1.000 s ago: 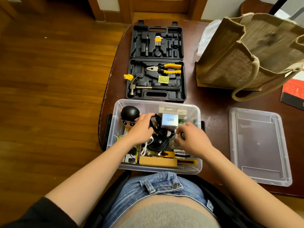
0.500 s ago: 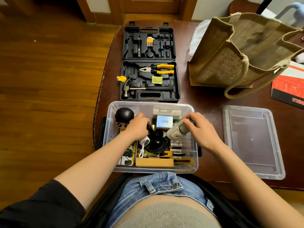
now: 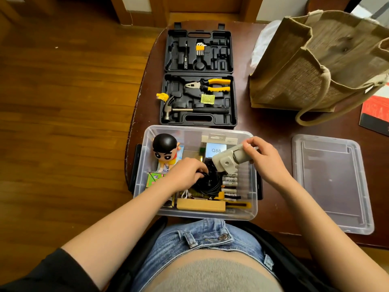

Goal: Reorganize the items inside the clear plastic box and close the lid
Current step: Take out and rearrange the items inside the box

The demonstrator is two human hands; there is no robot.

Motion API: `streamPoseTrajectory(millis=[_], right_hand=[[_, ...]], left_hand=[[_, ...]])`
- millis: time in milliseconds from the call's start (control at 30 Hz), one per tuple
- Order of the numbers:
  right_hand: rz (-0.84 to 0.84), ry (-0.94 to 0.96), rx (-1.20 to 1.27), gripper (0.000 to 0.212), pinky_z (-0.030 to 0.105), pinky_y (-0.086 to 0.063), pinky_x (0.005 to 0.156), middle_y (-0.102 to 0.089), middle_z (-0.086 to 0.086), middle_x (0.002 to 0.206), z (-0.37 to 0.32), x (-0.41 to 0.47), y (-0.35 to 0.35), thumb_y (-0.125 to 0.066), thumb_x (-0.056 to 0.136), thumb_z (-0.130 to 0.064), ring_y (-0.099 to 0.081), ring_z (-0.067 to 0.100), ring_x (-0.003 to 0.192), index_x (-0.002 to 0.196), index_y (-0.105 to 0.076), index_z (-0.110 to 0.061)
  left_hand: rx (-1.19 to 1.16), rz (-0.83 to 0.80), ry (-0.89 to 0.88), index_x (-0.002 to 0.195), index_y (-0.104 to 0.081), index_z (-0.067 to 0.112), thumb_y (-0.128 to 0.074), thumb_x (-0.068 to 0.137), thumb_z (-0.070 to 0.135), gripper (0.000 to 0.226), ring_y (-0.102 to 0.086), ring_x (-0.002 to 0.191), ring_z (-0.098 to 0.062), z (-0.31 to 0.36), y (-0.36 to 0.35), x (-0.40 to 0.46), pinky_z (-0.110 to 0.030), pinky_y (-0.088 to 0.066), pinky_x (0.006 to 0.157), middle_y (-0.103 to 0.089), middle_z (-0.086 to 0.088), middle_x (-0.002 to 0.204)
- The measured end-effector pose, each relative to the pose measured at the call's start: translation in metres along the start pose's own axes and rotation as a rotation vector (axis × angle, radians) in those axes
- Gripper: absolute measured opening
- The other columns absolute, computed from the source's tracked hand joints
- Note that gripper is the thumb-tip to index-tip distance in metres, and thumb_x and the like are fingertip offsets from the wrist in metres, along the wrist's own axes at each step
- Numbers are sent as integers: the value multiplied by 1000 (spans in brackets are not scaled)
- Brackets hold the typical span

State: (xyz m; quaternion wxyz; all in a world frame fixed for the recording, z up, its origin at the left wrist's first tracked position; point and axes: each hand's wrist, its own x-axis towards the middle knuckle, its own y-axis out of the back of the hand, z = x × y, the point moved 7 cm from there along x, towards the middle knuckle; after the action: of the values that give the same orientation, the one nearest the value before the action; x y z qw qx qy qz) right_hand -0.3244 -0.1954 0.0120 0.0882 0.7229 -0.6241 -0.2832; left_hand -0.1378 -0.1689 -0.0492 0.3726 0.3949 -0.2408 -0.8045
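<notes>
Head view: the clear plastic box (image 3: 145,165) sits open at the near edge of the desk (image 3: 271,127), close to its left edge and right in front of the person. Its lid (image 3: 330,182) lies flat on the desk just beside it, toward the right, not touching. The left hand (image 3: 185,175) reaches down into the middle of the box, fingers curled around a coil of black cable (image 3: 208,183). The right hand (image 3: 265,159) is raised over the box's right side, clamped on a pale grey gadget (image 3: 226,160) that tilts down toward the cable. Inside the box, a black-haired figurine (image 3: 165,149) stands in the far left corner, a small box marked Q88 (image 3: 215,150) rests against the far wall, batteries (image 3: 229,182) lie in a row along the right, and a wooden block (image 3: 201,205) runs along the near wall. Beyond the box an open black tool case (image 3: 199,79) holds pliers (image 3: 208,85) and a hammer (image 3: 189,109). A burlap tote bag (image 3: 315,66) stands at the far right.
</notes>
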Motion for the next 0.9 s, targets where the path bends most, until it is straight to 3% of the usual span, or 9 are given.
streamPoseTrajectory(millis=[133, 200, 333, 467, 567, 767, 900], right_hand=[[-22, -54, 154, 22, 13, -41, 48, -54, -8, 79, 4, -2, -7, -47, 98, -20, -49, 10, 62, 80, -58, -26], [-47, -104, 224, 17, 14, -44, 48, -55, -4, 83, 10, -3, -12, -47, 98, -19, -50, 11, 62, 86, -60, -21], [-103, -223, 435, 13, 17, -54, 56, -59, 4, 96, 19, -10, -26, -49, 97, -17, -58, 13, 72, 96, -62, -14], [-132, -189, 495, 11, 16, -53, 64, -64, 3, 106, 15, -16, -37, -55, 94, -16, -63, 13, 84, 100, -64, -19], [-165, -116, 447, 17, 17, -53, 69, -65, 1, 113, 5, -18, -43, -60, 90, -12, -66, 7, 86, 104, -63, -21], [-128, 28, 273, 35, 33, -56, 81, -65, 1, 111, -17, -18, -47, -70, 83, -11, -65, 27, 90, 105, -59, -36], [-47, 93, 228, 34, 22, -53, 73, -64, -7, 108, -31, -10, -50, -72, 82, -13, -62, 15, 84, 106, -59, -33]], left_hand=[[6, -96, 1, 127, -61, 16, -54, 94, 15, 33, -53, 120, -21, 9, -28, -1, -29, -39, 99, -60, -4, 130], [-54, -80, 48, 133, -54, 15, -57, 93, 17, 40, -49, 124, -22, 6, -28, -3, -29, -36, 102, -54, -6, 134], [-222, 13, 110, 132, -51, 13, -66, 88, 20, 47, -54, 113, -16, -4, -2, -8, -20, -39, 91, -55, -4, 129], [-800, 5, 159, 134, -47, 16, -73, 82, 18, 58, -65, 103, -12, -6, 16, -20, -25, -52, 88, -63, 2, 119], [-1195, 90, 159, 125, -53, 17, -68, 84, 7, 44, -67, 103, -20, -6, 24, -26, -27, -56, 83, -66, -9, 117], [-1231, 168, 176, 128, -53, 12, -61, 91, 12, 38, -66, 106, -23, -9, 29, -32, -33, -56, 88, -65, -12, 118], [-1165, 218, 153, 126, -53, 18, -57, 93, 14, 33, -67, 99, -12, -13, 42, -34, -22, -56, 76, -65, -6, 117]])
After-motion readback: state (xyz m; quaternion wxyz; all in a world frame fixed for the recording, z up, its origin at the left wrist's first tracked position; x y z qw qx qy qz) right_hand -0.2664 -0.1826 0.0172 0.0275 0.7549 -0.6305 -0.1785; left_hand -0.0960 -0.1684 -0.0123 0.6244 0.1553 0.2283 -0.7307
